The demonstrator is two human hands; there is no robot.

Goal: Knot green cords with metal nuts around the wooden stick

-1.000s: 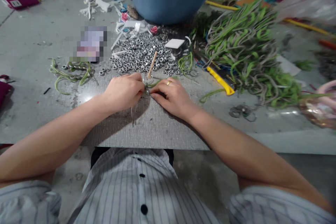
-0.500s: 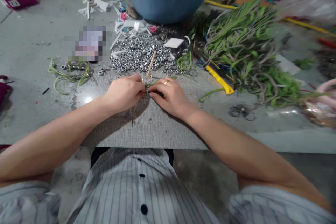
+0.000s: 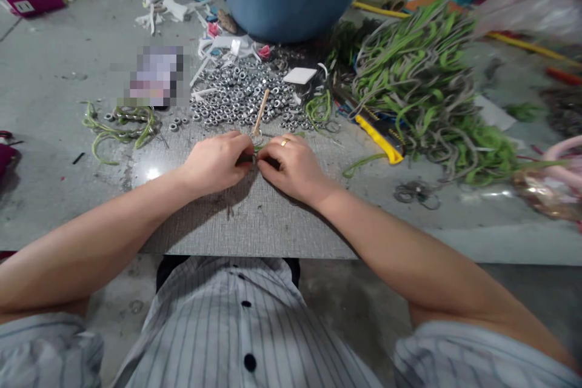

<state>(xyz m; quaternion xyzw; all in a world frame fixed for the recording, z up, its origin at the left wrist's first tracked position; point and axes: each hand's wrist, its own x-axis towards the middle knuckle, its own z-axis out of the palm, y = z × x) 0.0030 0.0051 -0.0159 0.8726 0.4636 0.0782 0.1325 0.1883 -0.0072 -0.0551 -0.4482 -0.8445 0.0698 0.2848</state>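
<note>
The left hand (image 3: 216, 160) and right hand (image 3: 293, 163) meet fingertip to fingertip, both pinched closed on a short green cord (image 3: 260, 147). Anything else in the pinch is hidden. The cord looks light, soft and limp, so it is best held close to its end, where it cannot flop. Its long axis runs roughly across from one pinch to the other. Just beyond the grip a wooden stick (image 3: 261, 110) lies against a pile of steel nuts (image 3: 236, 94).

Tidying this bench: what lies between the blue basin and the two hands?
Head view: a pile of metal nuts, a wooden stick on its near edge.
</note>
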